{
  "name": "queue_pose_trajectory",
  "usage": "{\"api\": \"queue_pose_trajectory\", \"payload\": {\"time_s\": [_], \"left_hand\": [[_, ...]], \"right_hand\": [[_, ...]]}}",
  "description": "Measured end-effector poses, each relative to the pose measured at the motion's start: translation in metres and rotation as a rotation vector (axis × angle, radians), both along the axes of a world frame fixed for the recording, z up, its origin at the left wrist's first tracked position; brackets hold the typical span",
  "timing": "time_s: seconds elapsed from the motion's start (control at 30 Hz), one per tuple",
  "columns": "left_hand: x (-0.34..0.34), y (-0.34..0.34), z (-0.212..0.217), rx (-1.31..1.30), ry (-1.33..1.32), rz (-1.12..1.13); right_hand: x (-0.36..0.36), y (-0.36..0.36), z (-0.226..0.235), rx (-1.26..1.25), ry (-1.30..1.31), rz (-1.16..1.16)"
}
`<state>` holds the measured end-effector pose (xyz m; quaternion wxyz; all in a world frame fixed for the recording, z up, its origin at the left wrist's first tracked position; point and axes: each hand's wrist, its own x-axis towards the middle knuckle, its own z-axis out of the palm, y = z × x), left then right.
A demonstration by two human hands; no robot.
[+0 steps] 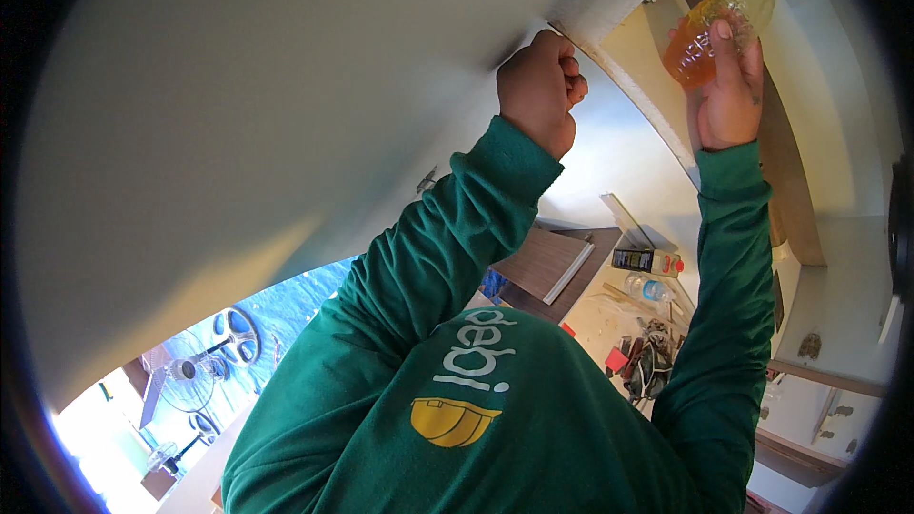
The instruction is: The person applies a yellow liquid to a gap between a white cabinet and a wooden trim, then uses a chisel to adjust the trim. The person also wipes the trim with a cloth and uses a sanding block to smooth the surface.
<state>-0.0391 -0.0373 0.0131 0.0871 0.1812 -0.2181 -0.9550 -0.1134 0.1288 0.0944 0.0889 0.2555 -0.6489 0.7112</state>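
My right hand [731,86] is wrapped round a clear plastic bottle [738,9] raised at the upper right. Amber liquid shows in the bottle, which is tilted with its pale cap toward the upper right. My left hand [541,90] is up against a large white panel [286,86], beside the panel's corner and a pale board edge [633,86]. Its fingers are curled in, and whatever they may hold is hidden. Both forearms, in green sleeves, are lifted.
Below my arms, a worktop [590,314] carries a brown board [538,262], a dark-labelled container [647,262], a water bottle [647,288] and a heap of tools [650,360]. Cabinet boxes with hinges [809,345] stand at the right. A fan [186,369] is at the lower left.
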Motion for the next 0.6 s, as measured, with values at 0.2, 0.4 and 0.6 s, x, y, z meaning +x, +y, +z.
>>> {"api": "queue_pose_trajectory", "payload": {"time_s": [0.2,0.4,0.6], "left_hand": [[-0.008,-0.001,-0.001,-0.006,0.031,-0.011],[0.003,0.003,0.005,-0.024,0.03,-0.038],[0.012,0.002,-0.005,-0.054,0.016,-0.118]], "right_hand": [[-0.008,0.004,0.0,0.027,0.018,-0.004],[-0.007,0.002,-0.001,0.018,0.006,-0.031],[-0.002,0.0,0.004,-0.07,-0.072,0.014]]}}
